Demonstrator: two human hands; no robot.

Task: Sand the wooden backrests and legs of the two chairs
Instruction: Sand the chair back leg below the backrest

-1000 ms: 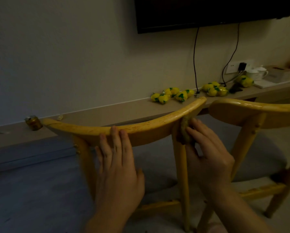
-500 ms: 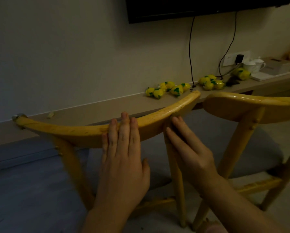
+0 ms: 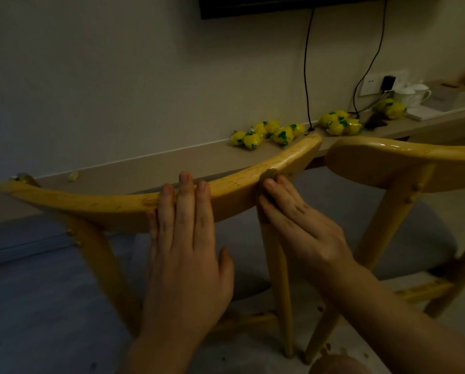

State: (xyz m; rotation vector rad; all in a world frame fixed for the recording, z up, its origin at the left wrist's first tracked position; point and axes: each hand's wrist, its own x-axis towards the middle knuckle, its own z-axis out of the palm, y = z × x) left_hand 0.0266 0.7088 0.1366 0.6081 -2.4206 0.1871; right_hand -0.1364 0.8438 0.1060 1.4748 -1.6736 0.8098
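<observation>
The near chair's backrest (image 3: 96,205) is steadied under the flat, open left hand (image 3: 184,255). A small sanding pad (image 3: 269,175) is pinched in the right hand (image 3: 298,225) grip and pressed on the backrest just above the rear leg (image 3: 275,279). The pad could be lost off the rounded top edge if pressure is misjudged. The second chair's backrest (image 3: 404,163) is crowded just beside this one, with wrapped yellow candies (image 3: 266,134) on the desk (image 3: 145,171) behind.

Second backrest (image 3: 404,163) close beside right hand (image 3: 304,225)
</observation>
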